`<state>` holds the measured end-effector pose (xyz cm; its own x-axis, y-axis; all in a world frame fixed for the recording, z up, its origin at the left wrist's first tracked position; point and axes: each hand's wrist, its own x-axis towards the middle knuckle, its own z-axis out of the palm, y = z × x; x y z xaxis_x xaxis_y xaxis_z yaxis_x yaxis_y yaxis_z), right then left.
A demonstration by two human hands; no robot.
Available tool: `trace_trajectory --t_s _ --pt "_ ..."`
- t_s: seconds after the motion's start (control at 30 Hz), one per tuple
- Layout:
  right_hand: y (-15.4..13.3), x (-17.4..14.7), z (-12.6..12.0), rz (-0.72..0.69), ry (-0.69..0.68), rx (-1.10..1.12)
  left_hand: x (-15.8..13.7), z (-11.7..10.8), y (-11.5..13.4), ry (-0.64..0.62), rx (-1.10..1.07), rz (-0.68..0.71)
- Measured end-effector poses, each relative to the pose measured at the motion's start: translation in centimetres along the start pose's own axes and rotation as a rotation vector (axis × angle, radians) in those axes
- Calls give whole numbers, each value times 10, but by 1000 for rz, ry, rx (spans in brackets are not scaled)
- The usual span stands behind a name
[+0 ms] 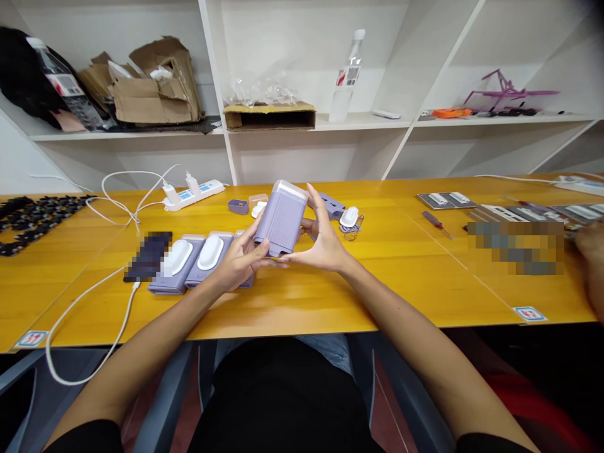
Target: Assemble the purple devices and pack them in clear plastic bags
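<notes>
A purple ribbed plastic casing [282, 220] with a pale end is held tilted above the table between both hands. My left hand [241, 259] grips its lower left side, thumb on the front face. My right hand [324, 242] curves round its right side, thumb at the lower edge and forefinger near the top. Left of them lie similar purple casings [170, 282] with white oval pieces [211, 253] on top; another is partly hidden behind my left hand. Beyond the held casing are a small purple ring [238, 206], a purple part with holes [331, 206] and a white oval piece [350, 218].
A dark phone [147, 255] with a white cable lies left, below a power strip [201, 194]. Rightward are a screwdriver [437, 225], flat plates with white parts [446, 200] and another person's hand [592, 258]. Shelves behind hold a bottle [346, 82] and cardboard boxes [155, 94].
</notes>
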<state>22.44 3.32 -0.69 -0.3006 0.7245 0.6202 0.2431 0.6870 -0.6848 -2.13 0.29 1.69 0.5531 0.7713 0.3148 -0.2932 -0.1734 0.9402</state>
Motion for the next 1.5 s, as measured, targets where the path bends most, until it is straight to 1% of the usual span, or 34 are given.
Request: trace_trajectory --t_s 0.13,0.23,0.33,0.43,0.5,0.57,0.73,0.83,0.93,1.17,1.4,1.5 --pt "-4 0 5 59 52 107 -1 -4 -2 -15 7 6" --pt "-7 0 8 94 60 204 0 -9 -8 12 38 41" --pt "-9 2 8 151 38 440 1 -12 -13 -7 72 108" --pt "-11 3 6 266 9 692 2 -10 -13 -40 138 159" --pt "-12 4 6 329 -14 798 2 -8 -11 -15 175 170" --pt "-13 3 6 350 -28 850 2 -5 -8 17 189 160" --pt "-13 2 8 331 -23 821 1 -1 0 95 186 134" --pt "-14 1 7 318 4 784 1 1 2 105 191 130" --pt "-13 1 6 309 3 772 0 2 2 106 176 121" --pt "-14 1 4 274 -12 795 3 1 -1 181 -8 54" --pt "-17 -1 4 287 -16 771 4 -6 -7 158 10 24" --pt "-14 0 4 261 -3 717 3 -6 -6 154 -22 1"
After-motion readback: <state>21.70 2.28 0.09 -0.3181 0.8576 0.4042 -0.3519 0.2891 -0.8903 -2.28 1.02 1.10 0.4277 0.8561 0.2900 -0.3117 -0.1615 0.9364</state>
